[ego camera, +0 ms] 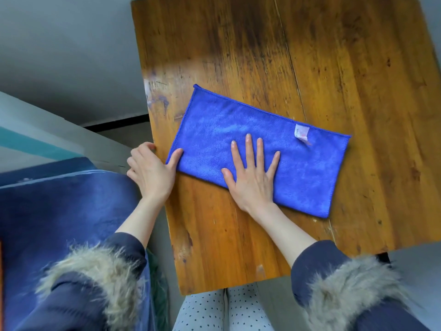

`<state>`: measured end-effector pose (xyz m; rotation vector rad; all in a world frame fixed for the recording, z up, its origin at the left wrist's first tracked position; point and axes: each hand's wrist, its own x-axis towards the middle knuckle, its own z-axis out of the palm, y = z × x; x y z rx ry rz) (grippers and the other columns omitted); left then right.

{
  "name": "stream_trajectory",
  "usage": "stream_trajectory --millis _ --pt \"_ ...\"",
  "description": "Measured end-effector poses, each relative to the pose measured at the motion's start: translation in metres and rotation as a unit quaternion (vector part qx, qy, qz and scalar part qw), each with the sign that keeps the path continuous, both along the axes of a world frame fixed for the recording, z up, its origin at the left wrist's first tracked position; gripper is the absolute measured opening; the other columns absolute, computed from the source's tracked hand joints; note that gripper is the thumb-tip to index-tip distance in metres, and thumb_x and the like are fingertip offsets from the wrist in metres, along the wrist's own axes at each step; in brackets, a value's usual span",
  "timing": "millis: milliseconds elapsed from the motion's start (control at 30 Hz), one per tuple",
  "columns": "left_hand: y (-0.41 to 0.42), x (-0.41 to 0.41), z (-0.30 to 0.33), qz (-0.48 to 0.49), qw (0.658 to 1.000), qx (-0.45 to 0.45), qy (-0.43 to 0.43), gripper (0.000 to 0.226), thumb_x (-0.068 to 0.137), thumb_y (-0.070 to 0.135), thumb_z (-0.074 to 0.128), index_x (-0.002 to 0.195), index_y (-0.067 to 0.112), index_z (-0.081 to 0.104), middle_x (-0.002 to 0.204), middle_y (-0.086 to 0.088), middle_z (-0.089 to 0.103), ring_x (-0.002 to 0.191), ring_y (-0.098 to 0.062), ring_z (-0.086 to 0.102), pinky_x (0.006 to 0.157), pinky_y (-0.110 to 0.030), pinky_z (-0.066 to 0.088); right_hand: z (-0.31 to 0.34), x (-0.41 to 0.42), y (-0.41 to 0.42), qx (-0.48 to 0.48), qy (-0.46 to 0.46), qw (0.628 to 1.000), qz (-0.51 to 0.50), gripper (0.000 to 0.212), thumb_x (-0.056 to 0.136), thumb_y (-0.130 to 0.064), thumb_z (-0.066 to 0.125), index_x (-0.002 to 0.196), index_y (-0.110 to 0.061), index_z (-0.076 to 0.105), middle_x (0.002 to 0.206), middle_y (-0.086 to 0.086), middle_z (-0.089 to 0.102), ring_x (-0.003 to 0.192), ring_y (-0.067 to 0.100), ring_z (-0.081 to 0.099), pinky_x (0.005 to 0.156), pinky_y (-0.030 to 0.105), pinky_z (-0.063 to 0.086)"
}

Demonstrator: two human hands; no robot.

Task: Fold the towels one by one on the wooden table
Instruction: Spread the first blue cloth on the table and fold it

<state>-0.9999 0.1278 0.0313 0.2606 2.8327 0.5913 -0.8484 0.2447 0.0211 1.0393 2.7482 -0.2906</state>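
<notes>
A grey floor point(59, 56) lies behind a dark baseboard strip point(114, 121), and at the left a blue blanket point(59, 206) covers some furniture.

Blue towel point(260, 149): soft, matt, fuzzy cloth with stitched hem, on the table point(334, 68): varnished, glossy, scuffed wood; sleeve cuffs point(353, 280) near its front edge: shaggy fur.

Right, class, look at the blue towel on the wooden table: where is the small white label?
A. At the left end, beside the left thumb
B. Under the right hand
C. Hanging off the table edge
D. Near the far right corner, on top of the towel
D: the white label sits by the far right corner of the blue towel, clear of the right hand pressed flat at its middle.
</notes>
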Motion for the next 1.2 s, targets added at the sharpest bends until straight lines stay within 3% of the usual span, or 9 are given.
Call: stream_trajectory --millis 133,400,500,633,900,1000,1067,1133,1200 --pt "-0.010 -0.004 -0.001 0.023 0.998 -0.003 -0.050 0.068 0.083 0.063 0.051 0.123 0.007 0.050 0.119 -0.012 0.054 0.117 -0.033 0.040 0.097 -0.048 0.030 0.001 -0.001 -0.010 -0.012 -0.011 0.999 0.029 0.065 0.094 -0.055 0.022 0.146 -0.029 -0.006 0.157 0.005 -0.011 0.141 0.027 -0.020 0.106 0.060 -0.016" --pt "-0.017 -0.019 0.006 0.020 0.997 -0.038 -0.064 0.058 0.089 0.059 0.044 0.078 0.007 0.068 0.091 -0.016 0.062 0.104 -0.036 0.043 0.087 -0.043 0.034 0.002 -0.025 -0.014 -0.012 -0.024 0.999 0.044 0.064 0.094 -0.054 0.021 0.147 -0.030 -0.006 0.157 0.004 -0.013 0.142 0.027 -0.020 0.105 0.060 -0.019" --pt "-0.014 -0.029 0.012 0.071 0.991 0.031 -0.105 0.043 0.089 0.051 0.051 0.066 0.015 0.058 0.079 -0.006 0.060 0.100 -0.034 0.051 0.083 -0.040 0.037 0.004 -0.037 -0.009 -0.025 -0.026 0.997 0.069 0.063 0.095 -0.054 0.021 0.147 -0.030 -0.006 0.156 0.003 -0.016 0.141 0.026 -0.022 0.105 0.059 -0.020" --pt "-0.012 -0.032 0.023 0.093 0.976 0.159 -0.116 0.037 0.087 0.046 0.058 0.082 0.010 0.060 0.080 0.001 0.059 0.081 -0.020 0.054 0.071 -0.028 0.037 0.014 -0.038 0.005 -0.063 -0.002 0.994 0.086 0.061 0.096 -0.050 0.025 0.149 -0.029 0.003 0.157 0.001 -0.012 0.143 0.022 -0.018 0.109 0.056 -0.016" --pt "0.031 0.003 0.064 0.063 0.931 0.339 -0.120 0.024 0.092 0.033 0.054 0.074 0.023 0.042 0.073 0.013 0.044 0.060 0.004 0.042 0.059 -0.011 0.036 0.042 0.031 0.015 -0.133 0.169 0.974 -0.064 0.046 0.095 -0.020 0.048 0.140 -0.014 0.040 0.154 0.004 0.022 0.144 0.021 0.012 0.116 0.036 0.010" --pt "0.056 0.026 0.083 -0.026 0.923 0.373 -0.089 0.024 0.094 0.028 0.051 0.076 0.025 0.037 0.074 0.019 0.048 0.065 0.009 0.048 0.059 -0.009 0.034 0.045 0.053 0.029 -0.209 0.244 0.925 -0.205 0.033 0.095 -0.013 0.046 0.128 -0.009 0.054 0.139 0.004 0.047 0.130 0.019 0.041 0.106 0.023 0.029" --pt "0.070 0.044 0.091 -0.114 0.909 0.394 -0.073 0.023 0.094 0.025 0.052 0.080 0.024 0.034 0.097 0.019 0.062 0.097 0.002 0.060 0.064 -0.008 0.037 0.046 0.065 0.040 -0.267 0.281 0.872 -0.299 0.030 0.096 -0.012 0.044 0.122 -0.008 0.058 0.126 0.004 0.058 0.116 0.017 0.053 0.096 0.023 0.040" --pt "0.082 0.065 0.090 -0.228 0.889 0.392 -0.059 0.019 0.092 0.021 0.054 0.086 0.018 0.036 0.123 0.002 0.059 0.119 -0.008 0.050 0.071 -0.007 0.038 0.047 0.074 0.051 -0.360 0.313 0.788 -0.389 0.028 0.098 -0.017 0.043 0.121 -0.011 0.058 0.119 0.004 0.061 0.107 0.016 0.059 0.091 0.027 0.046" --pt "0.090 0.085 0.081 -0.347 0.872 0.340 -0.055 0.019 0.090 0.016 0.057 0.096 0.003 0.043 0.130 -0.009 0.054 0.118 -0.005 0.048 0.077 -0.006 0.037 0.048 0.081 0.059 -0.448 0.353 0.684 -0.456 0.027 0.099 -0.023 0.040 0.119 -0.013 0.057 0.116 0.006 0.063 0.102 0.016 0.062 0.085 0.029 0.051"
